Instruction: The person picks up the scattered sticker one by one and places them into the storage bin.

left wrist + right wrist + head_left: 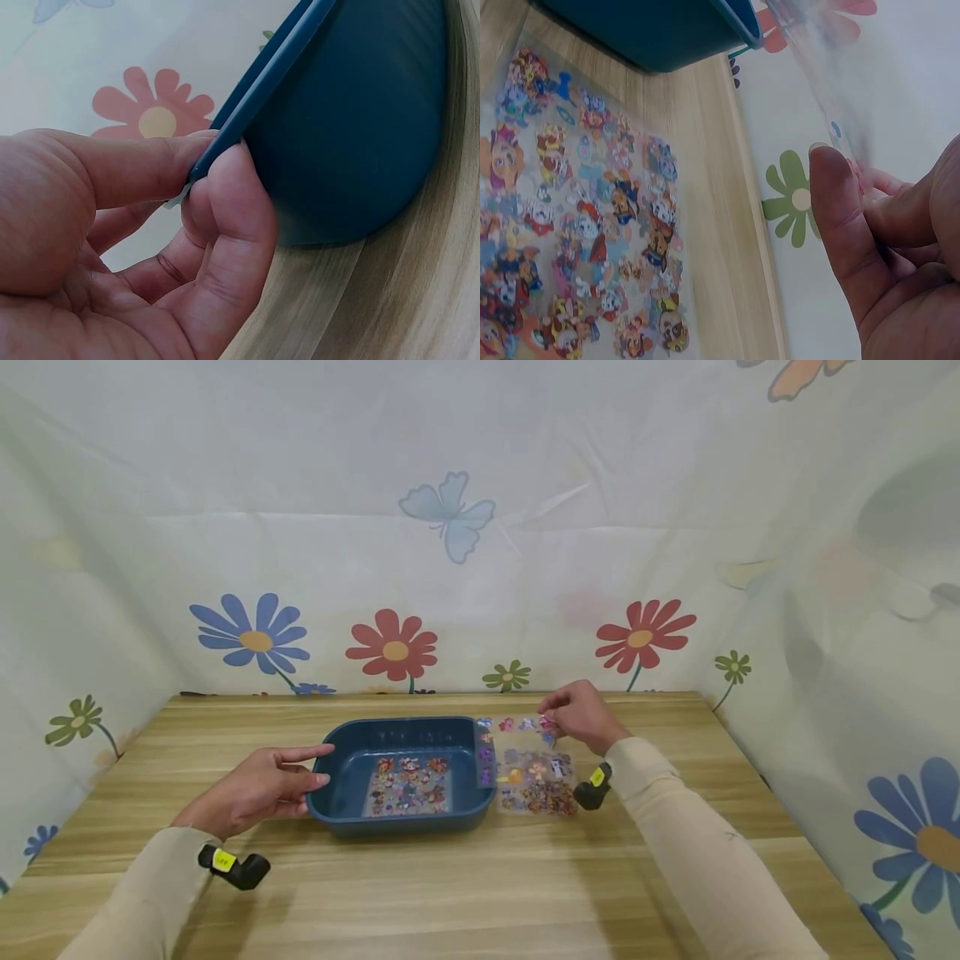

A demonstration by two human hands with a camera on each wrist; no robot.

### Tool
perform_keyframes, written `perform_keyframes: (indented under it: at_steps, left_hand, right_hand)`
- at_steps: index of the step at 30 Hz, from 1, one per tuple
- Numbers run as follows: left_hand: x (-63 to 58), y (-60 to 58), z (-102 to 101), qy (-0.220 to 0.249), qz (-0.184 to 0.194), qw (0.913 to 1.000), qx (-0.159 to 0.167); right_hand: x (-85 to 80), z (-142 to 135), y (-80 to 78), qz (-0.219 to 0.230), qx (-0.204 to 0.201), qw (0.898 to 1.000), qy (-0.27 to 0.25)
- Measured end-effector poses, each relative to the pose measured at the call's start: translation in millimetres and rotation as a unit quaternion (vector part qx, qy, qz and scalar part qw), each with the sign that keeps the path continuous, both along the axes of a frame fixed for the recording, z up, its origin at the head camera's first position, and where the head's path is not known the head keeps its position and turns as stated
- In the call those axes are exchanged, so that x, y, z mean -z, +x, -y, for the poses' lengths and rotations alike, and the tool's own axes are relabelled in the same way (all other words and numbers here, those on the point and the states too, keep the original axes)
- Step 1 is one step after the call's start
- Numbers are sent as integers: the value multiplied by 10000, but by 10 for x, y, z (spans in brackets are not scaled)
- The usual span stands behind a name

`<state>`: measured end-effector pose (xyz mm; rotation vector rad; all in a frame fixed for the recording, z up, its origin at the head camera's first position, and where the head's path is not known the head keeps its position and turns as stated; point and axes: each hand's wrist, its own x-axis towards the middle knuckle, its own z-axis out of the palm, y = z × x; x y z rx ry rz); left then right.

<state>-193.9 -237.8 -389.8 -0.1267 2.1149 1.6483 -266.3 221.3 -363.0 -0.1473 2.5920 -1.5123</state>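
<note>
A dark blue plastic basin (405, 827) stands on the table. My left hand (255, 789) pinches its left rim between thumb and fingers, as the left wrist view shows close up. Inside the basin lies a transparent sticker sheet (408, 789) with small cartoon figures. My right hand (585, 717) pinches the edge of another clear sticker sheet (486, 756), raised above the table and overlapping the basin's right rim. Beneath it, more sticker sheets (540, 797) lie on the table; the right wrist view shows these sheets (585, 225) printed with colourful cartoon dogs.
The wood-grain table (420, 893) reaches back to a white curtain (315, 460) printed with flowers and a butterfly. Curtain also hangs along both sides. A black wrist camera (238, 867) sits at the left cuff, another wrist camera (592, 789) at the right.
</note>
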Motion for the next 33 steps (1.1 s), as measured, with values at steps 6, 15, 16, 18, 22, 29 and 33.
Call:
perform_keyframes:
  at_steps: [6, 15, 16, 18, 22, 29, 33]
  left_hand:
    - [3, 0, 2, 20, 15, 10000, -21]
    - [10, 0, 7, 86, 13, 10000, -1]
    - [10, 2, 8, 102, 5, 9999, 15]
    - [12, 5, 9, 124, -12, 9999, 55]
    - [13, 7, 12, 153, -29, 9999, 75]
    - [11, 5, 11, 178, -9, 9998, 68]
    - [13, 2, 8, 178, -10, 9998, 40]
  right_hand:
    - [-12, 70, -2, 40, -80, 9999, -73]
    - [-23, 147, -4, 124, -113, 9997, -176]
    - [-26, 153, -4, 125, -115, 9997, -178]
    - [-28, 164, -1, 111, -143, 9997, -178]
    - [-33, 202, -5, 79, -205, 9995, -233]
    - [-52, 290, -7, 184, -249, 9987, -409]
    - [-60, 320, -21, 192, -286, 9982, -501]
